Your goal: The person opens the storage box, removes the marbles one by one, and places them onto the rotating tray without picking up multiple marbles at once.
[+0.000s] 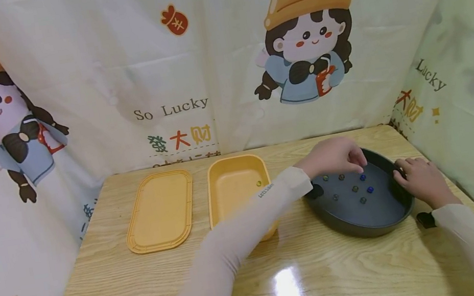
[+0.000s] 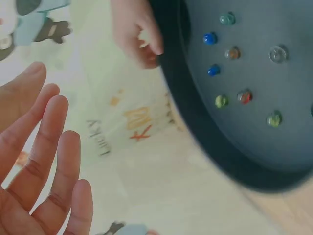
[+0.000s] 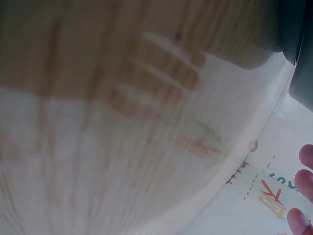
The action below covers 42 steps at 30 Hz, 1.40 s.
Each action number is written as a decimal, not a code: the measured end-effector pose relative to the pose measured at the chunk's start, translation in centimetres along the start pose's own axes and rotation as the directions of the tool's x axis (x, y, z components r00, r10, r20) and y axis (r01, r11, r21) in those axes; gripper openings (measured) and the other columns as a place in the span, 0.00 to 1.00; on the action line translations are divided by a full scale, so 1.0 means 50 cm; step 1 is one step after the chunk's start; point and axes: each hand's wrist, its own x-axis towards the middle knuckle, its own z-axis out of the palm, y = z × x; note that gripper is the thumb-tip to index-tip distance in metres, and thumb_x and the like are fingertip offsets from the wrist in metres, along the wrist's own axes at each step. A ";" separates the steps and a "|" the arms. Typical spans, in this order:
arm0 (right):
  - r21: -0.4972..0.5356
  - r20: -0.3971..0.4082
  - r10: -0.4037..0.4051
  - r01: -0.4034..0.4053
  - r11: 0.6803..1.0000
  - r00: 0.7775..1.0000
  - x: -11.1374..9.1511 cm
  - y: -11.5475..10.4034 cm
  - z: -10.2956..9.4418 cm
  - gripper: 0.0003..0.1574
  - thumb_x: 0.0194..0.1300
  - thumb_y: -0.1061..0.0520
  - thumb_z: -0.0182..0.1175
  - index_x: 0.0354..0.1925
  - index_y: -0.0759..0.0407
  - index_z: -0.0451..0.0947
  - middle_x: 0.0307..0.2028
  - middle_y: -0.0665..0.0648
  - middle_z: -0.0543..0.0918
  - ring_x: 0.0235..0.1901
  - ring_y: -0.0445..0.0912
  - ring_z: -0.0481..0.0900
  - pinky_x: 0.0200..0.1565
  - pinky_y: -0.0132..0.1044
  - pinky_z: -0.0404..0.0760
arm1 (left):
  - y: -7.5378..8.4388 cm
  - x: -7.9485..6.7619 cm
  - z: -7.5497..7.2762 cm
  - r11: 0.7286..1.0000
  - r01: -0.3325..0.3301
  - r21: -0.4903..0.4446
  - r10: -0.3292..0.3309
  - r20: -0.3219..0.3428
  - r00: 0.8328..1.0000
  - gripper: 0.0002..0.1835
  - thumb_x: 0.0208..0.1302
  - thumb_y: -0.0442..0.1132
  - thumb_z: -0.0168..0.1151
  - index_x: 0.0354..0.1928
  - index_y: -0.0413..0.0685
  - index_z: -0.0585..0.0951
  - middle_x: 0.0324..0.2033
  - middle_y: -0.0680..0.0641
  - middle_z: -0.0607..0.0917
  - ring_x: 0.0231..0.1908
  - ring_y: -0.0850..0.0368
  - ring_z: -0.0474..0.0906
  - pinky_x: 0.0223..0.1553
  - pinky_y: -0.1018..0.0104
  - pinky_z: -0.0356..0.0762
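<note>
A dark round pan point(image 1: 384, 215) holds several small glass marbles, among them a blue marble point(image 1: 370, 190) and a green marble point(image 2: 274, 119). My left hand point(image 1: 333, 156) is above the far left part of the pan. In the left wrist view the left hand point(image 2: 44, 161) has loosely bent fingers spread apart, and no marble shows in it. At the pan's right rim, my right hand point(image 1: 423, 180) grips the edge with its fingers over it. Only a few fingertips point(image 3: 304, 186) of that hand show in the right wrist view.
An orange-yellow rectangular box point(image 1: 212, 193) stands left of the pan, partly hidden by my left sleeve, with a yellow marble point(image 1: 258, 183) inside. Farther left lies a matching flat lid point(image 1: 161, 212). Printed cloth point(image 1: 224, 67) hangs behind the wooden table point(image 1: 115, 291) and along its sides.
</note>
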 end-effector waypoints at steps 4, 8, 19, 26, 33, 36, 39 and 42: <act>0.005 -0.004 0.003 -0.003 1.000 1.000 -0.001 -0.002 -0.001 0.12 0.61 0.59 0.54 0.41 0.65 0.73 0.33 0.70 0.81 0.35 0.67 0.76 0.32 0.60 0.69 | -0.017 -0.061 -0.036 0.999 -0.049 -0.013 0.048 -0.077 0.996 0.10 0.61 0.47 0.62 0.43 0.59 0.84 0.35 0.61 0.83 0.36 0.72 0.75 0.39 0.83 0.70; 0.006 -0.005 0.000 0.000 1.000 1.000 0.000 -0.005 0.001 0.12 0.61 0.59 0.55 0.41 0.65 0.73 0.33 0.70 0.81 0.35 0.66 0.76 0.31 0.60 0.69 | -0.041 -0.120 -0.069 1.000 -0.004 0.000 0.004 -0.131 0.991 0.10 0.61 0.47 0.62 0.43 0.57 0.85 0.35 0.60 0.84 0.37 0.67 0.76 0.41 0.80 0.70; 0.012 0.017 0.006 -0.007 1.000 1.000 0.001 -0.001 0.005 0.13 0.62 0.58 0.54 0.42 0.66 0.73 0.36 0.72 0.80 0.37 0.67 0.76 0.32 0.60 0.68 | -0.184 -0.231 -0.061 0.974 0.203 -0.103 -0.223 -0.254 0.941 0.09 0.61 0.44 0.63 0.41 0.54 0.86 0.38 0.56 0.86 0.38 0.63 0.78 0.42 0.70 0.76; 0.020 0.018 0.005 -0.006 1.000 1.000 -0.002 0.001 0.003 0.13 0.63 0.58 0.53 0.43 0.66 0.73 0.37 0.72 0.80 0.37 0.67 0.76 0.33 0.60 0.68 | -0.253 -0.251 -0.014 0.920 0.315 -0.235 -0.375 -0.282 0.883 0.08 0.59 0.42 0.65 0.39 0.50 0.86 0.34 0.52 0.86 0.36 0.59 0.79 0.42 0.65 0.77; 0.023 0.020 0.009 -0.009 1.000 1.000 -0.001 -0.001 0.000 0.13 0.62 0.59 0.53 0.43 0.67 0.73 0.37 0.72 0.80 0.37 0.67 0.76 0.34 0.61 0.69 | -0.310 -0.256 0.030 0.862 0.393 -0.321 -0.487 -0.305 0.818 0.07 0.56 0.40 0.68 0.36 0.48 0.86 0.34 0.50 0.87 0.35 0.57 0.81 0.40 0.66 0.78; 0.020 0.017 0.004 -0.004 1.000 1.000 0.000 0.000 0.000 0.13 0.62 0.59 0.54 0.43 0.67 0.73 0.36 0.72 0.80 0.36 0.67 0.76 0.34 0.61 0.69 | -0.325 -0.257 0.046 0.830 0.449 -0.330 -0.542 -0.293 0.788 0.07 0.54 0.40 0.69 0.36 0.49 0.87 0.34 0.51 0.88 0.36 0.57 0.81 0.39 0.66 0.77; 0.020 0.009 -0.001 0.000 1.000 1.000 0.001 0.003 0.003 0.13 0.62 0.59 0.54 0.42 0.66 0.73 0.35 0.71 0.80 0.35 0.66 0.76 0.33 0.60 0.69 | -0.335 -0.254 0.061 0.805 0.498 -0.324 -0.584 -0.282 0.761 0.08 0.52 0.41 0.71 0.36 0.51 0.87 0.34 0.52 0.88 0.36 0.57 0.81 0.38 0.68 0.76; 0.024 0.009 0.003 -0.003 1.000 1.000 0.000 0.004 0.006 0.12 0.62 0.58 0.53 0.42 0.66 0.73 0.35 0.71 0.80 0.35 0.66 0.76 0.32 0.60 0.68 | -0.343 -0.249 0.074 0.777 0.535 -0.332 -0.621 -0.262 0.739 0.09 0.49 0.41 0.73 0.35 0.51 0.87 0.34 0.52 0.88 0.36 0.58 0.82 0.35 0.70 0.74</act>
